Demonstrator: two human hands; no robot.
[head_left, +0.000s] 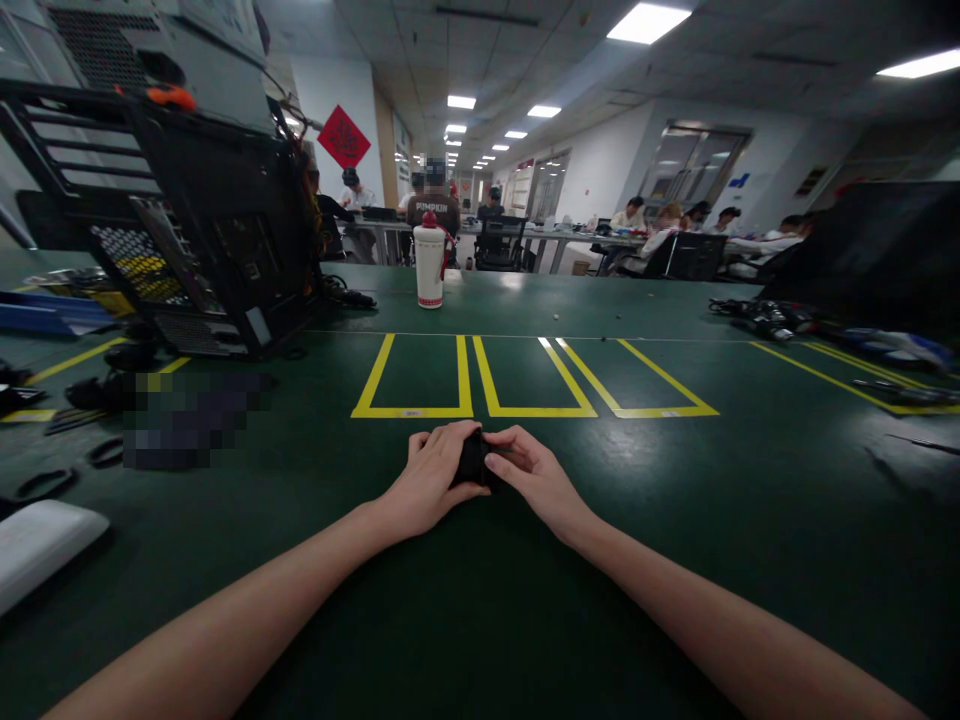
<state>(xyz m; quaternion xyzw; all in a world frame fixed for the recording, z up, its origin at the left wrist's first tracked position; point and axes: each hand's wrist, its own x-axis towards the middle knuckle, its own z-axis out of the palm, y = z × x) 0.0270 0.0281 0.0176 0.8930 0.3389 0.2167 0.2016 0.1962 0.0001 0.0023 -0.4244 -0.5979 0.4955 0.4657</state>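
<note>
A small, dark, blocky black object is between my two hands, low over the green table. My left hand wraps it from the left, fingers over its top and thumb along its near edge. At its right side, the thumb and bent fingers of my right hand pinch its edge. Much of the object is covered by my fingers, and its kind does not show. Just beyond my hands, yellow tape marks several outlined boxes on the tabletop.
An open black computer case stands at the left. A white tumbler with a red lid stands toward the far edge. At the near left lies a white object; cables and dark parts lie right. People sit at tables beyond.
</note>
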